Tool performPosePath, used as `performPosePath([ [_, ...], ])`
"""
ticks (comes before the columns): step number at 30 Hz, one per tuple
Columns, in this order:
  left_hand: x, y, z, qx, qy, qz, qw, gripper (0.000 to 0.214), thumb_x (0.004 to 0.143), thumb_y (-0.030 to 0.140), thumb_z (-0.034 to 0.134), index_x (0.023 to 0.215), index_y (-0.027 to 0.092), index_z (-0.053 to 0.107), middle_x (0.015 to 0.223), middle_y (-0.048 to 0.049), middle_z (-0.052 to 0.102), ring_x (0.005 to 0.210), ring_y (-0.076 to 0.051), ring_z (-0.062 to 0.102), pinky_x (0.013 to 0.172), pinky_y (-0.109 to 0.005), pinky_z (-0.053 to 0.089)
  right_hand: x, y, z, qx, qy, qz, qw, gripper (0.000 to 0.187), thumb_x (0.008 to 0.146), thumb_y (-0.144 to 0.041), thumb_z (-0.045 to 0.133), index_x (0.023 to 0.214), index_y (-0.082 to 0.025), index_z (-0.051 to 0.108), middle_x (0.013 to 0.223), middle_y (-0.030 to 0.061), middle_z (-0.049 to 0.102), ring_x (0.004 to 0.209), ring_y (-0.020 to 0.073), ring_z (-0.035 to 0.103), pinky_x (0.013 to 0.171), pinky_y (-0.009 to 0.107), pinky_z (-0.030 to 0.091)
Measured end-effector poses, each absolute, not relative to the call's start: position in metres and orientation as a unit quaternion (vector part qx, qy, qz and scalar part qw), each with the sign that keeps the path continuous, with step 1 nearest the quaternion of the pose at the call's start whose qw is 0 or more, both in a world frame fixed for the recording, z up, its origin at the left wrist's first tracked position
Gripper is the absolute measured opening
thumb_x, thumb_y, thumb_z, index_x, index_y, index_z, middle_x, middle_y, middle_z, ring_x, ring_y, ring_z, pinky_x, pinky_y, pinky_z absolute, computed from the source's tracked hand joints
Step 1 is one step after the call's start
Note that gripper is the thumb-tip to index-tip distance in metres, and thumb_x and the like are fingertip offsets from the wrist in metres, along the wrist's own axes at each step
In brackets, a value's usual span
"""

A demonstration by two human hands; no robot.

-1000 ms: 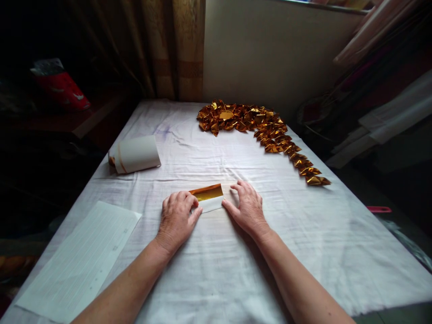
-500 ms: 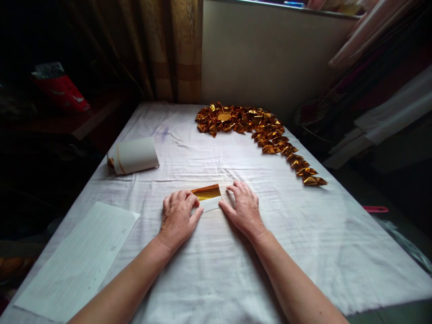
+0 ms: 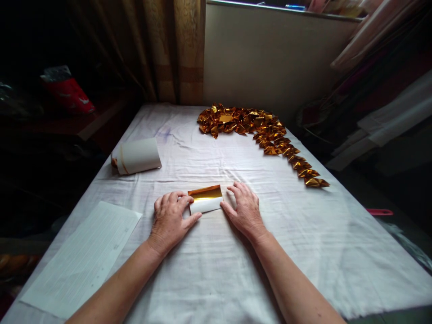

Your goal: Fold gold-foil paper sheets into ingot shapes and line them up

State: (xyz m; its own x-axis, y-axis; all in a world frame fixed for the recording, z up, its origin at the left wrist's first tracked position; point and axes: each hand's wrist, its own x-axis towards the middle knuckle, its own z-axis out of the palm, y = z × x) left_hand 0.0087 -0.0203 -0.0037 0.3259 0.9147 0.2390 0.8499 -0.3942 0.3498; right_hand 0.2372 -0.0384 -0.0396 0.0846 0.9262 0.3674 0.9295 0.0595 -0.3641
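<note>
From the head cam, the only view you've got, the big difference is your left hand (image 3: 170, 218). Half a second ago its fingers covered the left end of the gold-and-white paper piece (image 3: 206, 198); now they've slid outward, so that end shows too. Your thumb is down at the near edge and a fingertip sits on the left side, the two spread apart rather than pinching anything. Your right hand (image 3: 243, 207) has hardly budged: thumb at the near right corner, other fingers curled loosely just past that end, not closed round anything either. Can't tell how hard either one presses.

The piece itself lies between your hands on the white cloth (image 3: 286, 265), gold on the far part, white along the near part, with a darker strip at the far edge. For the work in hand, I'd read that as you easing off the left side while the right thumb minds its corner, so the paper looks less pinned there and could shift a bit.

Nothing else on the cloth looks touched: the folded gold pieces (image 3: 236, 120) at the far right, the white roll (image 3: 140, 156) and the lined sheet (image 3: 83, 258) on your left.
</note>
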Motion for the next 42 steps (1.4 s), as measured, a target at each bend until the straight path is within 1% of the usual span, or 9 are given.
performPosePath([
  [3, 0.012, -0.021, -0.004, 0.809, 0.543, 0.202, 0.098, 0.019, 0.077, 0.035, 0.074, 0.089, 0.026, 0.063, 0.113, -0.0038, 0.064, 0.107, -0.026, 0.054, 0.095, -0.044, 0.035, 0.238, -0.039, -0.039, -0.676, -0.682, -0.002, 0.278, 0.041, 0.087, -0.037, 0.059, 0.124, -0.019, 0.058, 0.139, 0.0155, 0.055, 0.134, 0.0319, 0.044, 0.106, 0.052, 0.034],
  [17, 0.009, -0.024, -0.008, 0.836, 0.468, 0.251, 0.138, 0.013, 0.08, 0.013, 0.061, 0.083, 0.024, 0.054, 0.107, -0.0016, 0.071, 0.11, -0.023, 0.059, 0.101, -0.044, 0.033, 0.246, -0.041, -0.027, -0.613, -0.727, 0.07, 0.301, 0.055, 0.074, -0.036, 0.074, 0.126, -0.025, 0.06, 0.148, 0.0149, 0.045, 0.138, 0.0319, 0.04, 0.107, 0.052, 0.036],
  [22, 0.007, -0.023, -0.01, 0.833, 0.459, 0.274, 0.143, 0.009, 0.084, 0.022, 0.061, 0.092, 0.025, 0.058, 0.096, 0.0002, 0.073, 0.097, -0.021, 0.065, 0.107, -0.047, 0.033, 0.248, -0.04, -0.027, -0.578, -0.749, 0.067, 0.316, 0.032, 0.075, -0.029, 0.074, 0.107, -0.027, 0.072, 0.147, 0.0113, 0.048, 0.139, 0.0324, 0.039, 0.109, 0.054, 0.035],
  [25, 0.006, -0.022, -0.011, 0.808, 0.472, 0.316, 0.157, 0.007, 0.086, 0.031, 0.059, 0.088, 0.025, 0.059, 0.084, 0.0003, 0.071, 0.085, -0.02, 0.067, 0.099, -0.042, 0.044, 0.248, -0.038, -0.023, -0.555, -0.762, 0.081, 0.325, 0.018, 0.079, -0.027, 0.071, 0.097, -0.028, 0.075, 0.137, 0.0077, 0.058, 0.137, 0.0307, 0.043, 0.108, 0.054, 0.036],
  [30, 0.008, -0.024, -0.008, 0.699, 0.518, 0.381, 0.313, 0.025, 0.085, 0.044, 0.059, 0.095, 0.022, 0.06, 0.076, 0.0015, 0.066, 0.067, -0.015, 0.064, 0.062, -0.025, 0.05, 0.238, -0.041, -0.013, -0.524, -0.721, 0.168, 0.421, 0.017, 0.09, -0.03, 0.057, 0.09, -0.025, 0.073, 0.099, 0.005, 0.075, 0.099, 0.022, 0.068, 0.089, 0.039, 0.053],
  [34, 0.01, -0.025, -0.008, 0.642, 0.501, 0.393, 0.426, 0.051, 0.087, 0.045, 0.058, 0.131, 0.021, 0.049, 0.065, 0.0073, 0.055, 0.057, -0.01, 0.057, 0.055, -0.021, 0.046, 0.227, -0.044, -0.011, -0.56, -0.663, 0.216, 0.448, 0.025, 0.092, -0.037, 0.052, 0.084, -0.022, 0.07, 0.072, 0.0008, 0.069, 0.065, 0.0155, 0.063, 0.063, 0.026, 0.051],
  [37, 0.01, -0.023, -0.011, 0.655, 0.511, 0.39, 0.397, 0.061, 0.088, 0.039, 0.056, 0.144, 0.023, 0.037, 0.078, 0.0049, 0.061, 0.06, -0.009, 0.059, 0.062, -0.023, 0.05, 0.225, -0.04, -0.016, -0.61, -0.636, 0.169, 0.441, 0.025, 0.09, -0.04, 0.053, 0.095, -0.022, 0.07, 0.073, 0.0008, 0.068, 0.064, 0.0159, 0.061, 0.062, 0.026, 0.049],
  [40, 0.008, -0.021, -0.013, 0.718, 0.507, 0.4, 0.261, 0.055, 0.088, 0.033, 0.056, 0.141, 0.023, 0.043, 0.115, -0.0069, 0.065, 0.096, -0.017, 0.066, 0.084, -0.032, 0.054, 0.229, -0.032, -0.022, -0.644, -0.638, 0.116, 0.406, 0.029, 0.088, -0.041, 0.052, 0.102, -0.023, 0.07, 0.072, 0.0017, 0.069, 0.063, 0.0178, 0.062, 0.064, 0.029, 0.048],
  [42, 0.007, -0.021, -0.012, 0.768, 0.475, 0.396, 0.168, 0.047, 0.091, 0.03, 0.054, 0.137, 0.023, 0.049, 0.131, -0.0112, 0.059, 0.119, -0.022, 0.058, 0.099, -0.038, 0.048, 0.232, -0.027, -0.025, -0.652, -0.648, 0.094, 0.382, 0.03, 0.089, -0.04, 0.051, 0.105, -0.023, 0.07, 0.071, 0.002, 0.069, 0.063, 0.0186, 0.062, 0.065, 0.029, 0.048],
])
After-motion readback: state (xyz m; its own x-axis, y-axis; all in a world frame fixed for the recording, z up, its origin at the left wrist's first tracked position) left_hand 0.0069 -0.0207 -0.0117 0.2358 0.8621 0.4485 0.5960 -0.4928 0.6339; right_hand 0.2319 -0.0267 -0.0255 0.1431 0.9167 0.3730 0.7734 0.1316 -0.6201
